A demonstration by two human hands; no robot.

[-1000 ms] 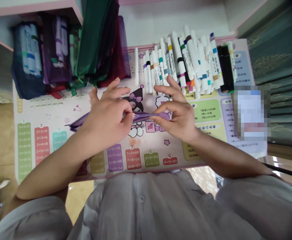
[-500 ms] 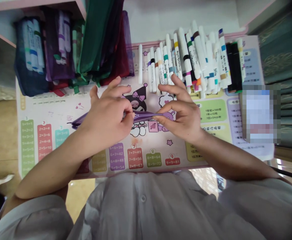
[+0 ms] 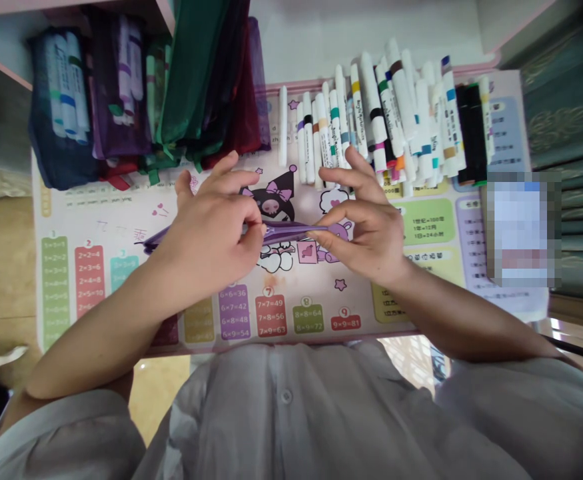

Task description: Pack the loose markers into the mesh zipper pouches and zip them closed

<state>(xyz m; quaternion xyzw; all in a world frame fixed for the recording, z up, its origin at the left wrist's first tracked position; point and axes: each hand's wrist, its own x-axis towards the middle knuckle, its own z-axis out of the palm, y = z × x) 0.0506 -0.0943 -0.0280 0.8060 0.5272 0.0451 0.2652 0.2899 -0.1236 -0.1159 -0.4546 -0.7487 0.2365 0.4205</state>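
Between my hands a purple zippered pouch [image 3: 291, 230] is stretched sideways above the printed desk mat, seen nearly edge-on. My left hand [image 3: 216, 227] pinches its zipper edge with thumb and index finger, the other fingers raised. At the pouch's right end, my right hand [image 3: 366, 223] grips the corner between thumb and index finger, its remaining fingers lifted. The left part of the pouch passes behind my left hand and shows again past the wrist. Whether a zipper pull sits in my left fingers is hidden.
Many white markers [image 3: 341, 127] lie in a row at the back, with black markers [image 3: 471, 133] at their right. Mesh pouches [image 3: 196, 80], some with markers inside, stand at the back left. A blurred rectangular device [image 3: 520, 230] is at the right edge of the desk mat [image 3: 311, 313].
My left hand has shifted very slightly left along the pouch, and a bit more zipper shows between the hands. My right hand keeps its grip. The view has moved slightly.
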